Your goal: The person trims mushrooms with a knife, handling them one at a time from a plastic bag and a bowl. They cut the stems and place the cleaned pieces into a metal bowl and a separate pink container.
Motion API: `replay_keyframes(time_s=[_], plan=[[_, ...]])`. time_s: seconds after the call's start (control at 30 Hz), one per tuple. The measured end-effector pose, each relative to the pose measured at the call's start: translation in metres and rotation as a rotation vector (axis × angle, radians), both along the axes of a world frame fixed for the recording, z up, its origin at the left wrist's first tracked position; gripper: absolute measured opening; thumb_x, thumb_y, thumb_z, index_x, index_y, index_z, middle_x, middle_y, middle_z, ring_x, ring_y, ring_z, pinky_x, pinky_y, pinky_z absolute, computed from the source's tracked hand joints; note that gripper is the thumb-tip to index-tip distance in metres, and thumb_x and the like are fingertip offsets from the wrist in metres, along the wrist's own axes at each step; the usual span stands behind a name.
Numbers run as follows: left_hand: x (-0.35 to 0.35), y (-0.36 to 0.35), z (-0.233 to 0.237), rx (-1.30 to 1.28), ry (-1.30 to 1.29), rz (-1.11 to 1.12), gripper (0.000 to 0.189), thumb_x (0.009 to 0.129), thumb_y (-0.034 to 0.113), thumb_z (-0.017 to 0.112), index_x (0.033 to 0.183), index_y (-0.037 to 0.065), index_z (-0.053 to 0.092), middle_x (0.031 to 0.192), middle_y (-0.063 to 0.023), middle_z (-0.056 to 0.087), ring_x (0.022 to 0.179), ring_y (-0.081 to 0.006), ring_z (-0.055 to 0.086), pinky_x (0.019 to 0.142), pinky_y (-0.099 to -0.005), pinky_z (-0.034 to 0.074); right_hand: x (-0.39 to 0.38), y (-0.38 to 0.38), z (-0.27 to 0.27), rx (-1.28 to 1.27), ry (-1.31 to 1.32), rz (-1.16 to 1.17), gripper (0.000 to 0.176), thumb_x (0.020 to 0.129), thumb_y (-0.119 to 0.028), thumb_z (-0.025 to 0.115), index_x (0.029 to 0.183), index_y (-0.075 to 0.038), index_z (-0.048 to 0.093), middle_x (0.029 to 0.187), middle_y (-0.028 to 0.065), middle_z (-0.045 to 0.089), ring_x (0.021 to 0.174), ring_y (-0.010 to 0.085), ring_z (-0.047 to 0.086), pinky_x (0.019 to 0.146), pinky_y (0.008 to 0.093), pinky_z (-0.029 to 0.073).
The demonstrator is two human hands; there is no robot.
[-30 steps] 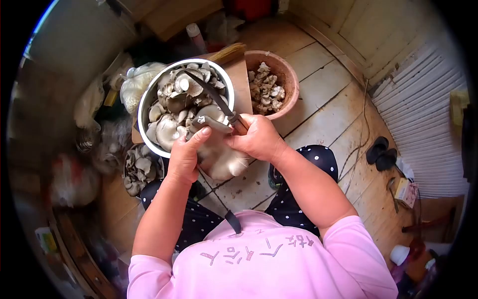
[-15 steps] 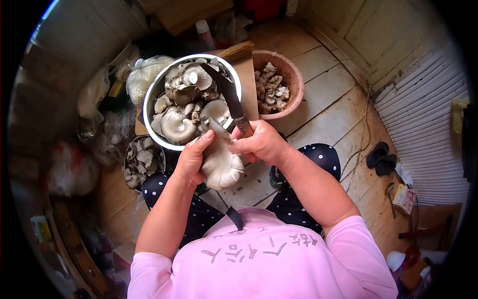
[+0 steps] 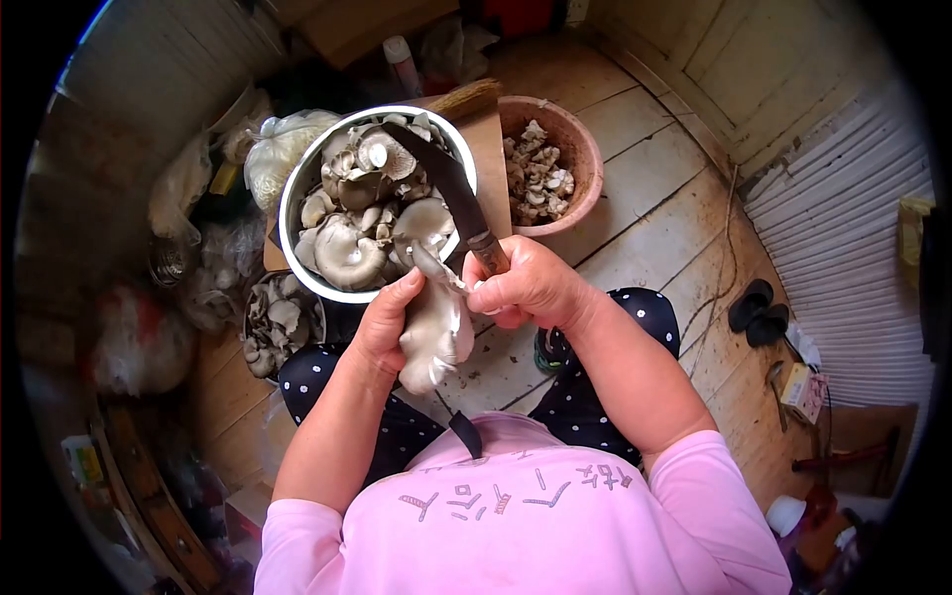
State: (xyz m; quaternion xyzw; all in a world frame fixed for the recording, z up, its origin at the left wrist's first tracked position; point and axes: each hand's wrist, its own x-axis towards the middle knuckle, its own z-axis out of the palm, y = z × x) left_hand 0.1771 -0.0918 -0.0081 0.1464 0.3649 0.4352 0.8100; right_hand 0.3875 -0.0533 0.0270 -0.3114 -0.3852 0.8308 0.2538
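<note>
My left hand (image 3: 385, 323) is closed on a grey oyster mushroom (image 3: 433, 335), its thumb on the upper part and the pale cap hanging down. My right hand (image 3: 534, 288) grips the wooden handle of a curved knife (image 3: 448, 180), the dark blade pointing up and left over the bowl. Its thumb and finger also pinch at the mushroom's edge near the top; the tips are partly hidden. Just beyond my hands stands a white-rimmed bowl (image 3: 285, 226) heaped with oyster mushrooms (image 3: 347, 253).
A pinkish basin (image 3: 585, 164) of mushroom trimmings (image 3: 535, 178) is at the far right of the bowl. More mushrooms fill a container (image 3: 283, 322) at left. Plastic bags (image 3: 288, 154) crowd the left side; dark slippers (image 3: 762, 315) lie on the tiled floor at right.
The mushroom has turned in my left hand, and its cap now looks narrower and more edge-on. My right hand and the knife have shifted slightly.
</note>
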Motion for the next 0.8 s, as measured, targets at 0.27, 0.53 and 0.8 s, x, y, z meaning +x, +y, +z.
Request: replay_keyframes(time_s=[0.27, 0.53, 0.8], plan=[[-0.006, 0.010, 0.013, 0.021, 0.271, 0.016, 0.035, 0.083, 0.029, 0.072, 0.106, 0.003, 0.064, 0.096, -0.0083, 0.068, 0.085, -0.0190, 0.066, 0.081, -0.0329, 0.053, 0.000, 0.004, -0.004, -0.063, 0.028, -0.052, 0.008, 0.071, -0.009, 0.063, 0.074, -0.006, 0.056, 0.060, 0.0006, 0.049, 0.044, 0.0094, 0.041, 0.040, 0.0245, 0.031], [-0.017, 0.011, 0.007, 0.066, 0.394, 0.003, 0.040, 0.083, 0.030, 0.072, 0.112, 0.004, 0.062, 0.102, -0.0081, 0.067, 0.091, -0.0202, 0.065, 0.084, -0.0337, 0.052, 0.005, 0.014, -0.001, 0.011, 0.070, -0.201, 0.010, 0.077, -0.008, 0.062, 0.082, -0.006, 0.054, 0.061, 0.0010, 0.048, 0.042, 0.0112, 0.042, 0.040, 0.0256, 0.033], [-0.049, 0.037, 0.003, 0.085, 0.263, 0.268, 0.041, 0.089, 0.030, 0.065, 0.121, 0.008, 0.055, 0.113, -0.0075, 0.062, 0.102, -0.0219, 0.060, 0.095, -0.0374, 0.049, 0.035, 0.072, 0.003, 0.182, -0.245, -0.874, 0.029, 0.080, -0.010, 0.063, 0.105, 0.002, 0.054, 0.064, 0.0001, 0.050, 0.043, 0.0078, 0.043, 0.038, 0.0239, 0.035]])
